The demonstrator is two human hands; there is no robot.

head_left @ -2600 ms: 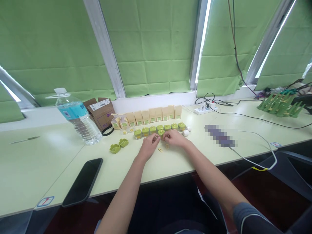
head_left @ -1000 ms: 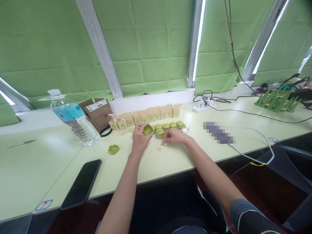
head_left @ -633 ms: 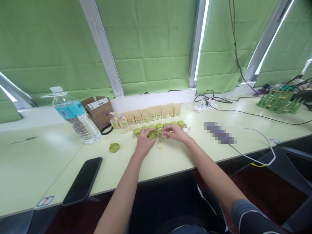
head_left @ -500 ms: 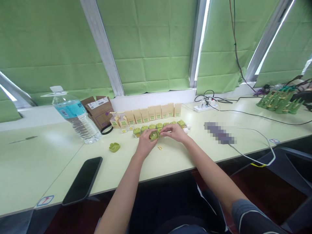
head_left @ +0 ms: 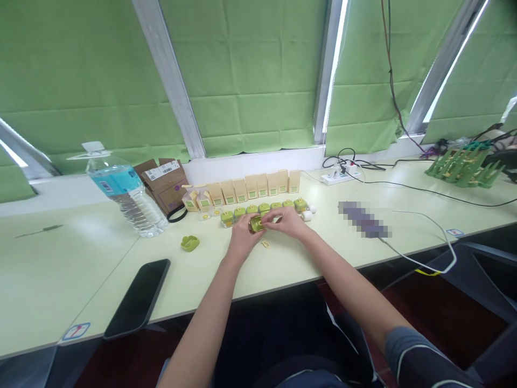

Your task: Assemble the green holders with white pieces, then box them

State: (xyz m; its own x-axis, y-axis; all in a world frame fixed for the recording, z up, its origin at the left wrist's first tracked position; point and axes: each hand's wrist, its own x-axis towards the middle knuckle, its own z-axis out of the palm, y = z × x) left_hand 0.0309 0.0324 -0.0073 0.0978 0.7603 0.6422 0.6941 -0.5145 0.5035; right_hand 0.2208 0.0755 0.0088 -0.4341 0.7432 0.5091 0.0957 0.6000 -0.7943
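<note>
My left hand (head_left: 242, 236) is closed around a small green square cup (head_left: 257, 224) with its hollow side facing me. My right hand (head_left: 284, 222) has its thumb and forefinger pinched together at the cup's opening; whatever they hold is too small to make out. A little yellow loop-shaped piece (head_left: 265, 244) lies on the table just below the cup. To the left sits a green leaf-shaped piece (head_left: 189, 243). Behind my hands stands a row of small green-lidded containers (head_left: 264, 208), partly hidden by my fingers.
Several small tan boxes (head_left: 251, 187) line up at the back, beside an opened brown carton (head_left: 165, 186). A large water bottle (head_left: 129, 194) leans at the left. A black phone (head_left: 137, 299) lies near the front edge. A power strip (head_left: 340, 175) and cables are at the right.
My right fingers have moved left, from the cup's right edge to its opening. The cup has shifted and tilted slightly in my left hand.
</note>
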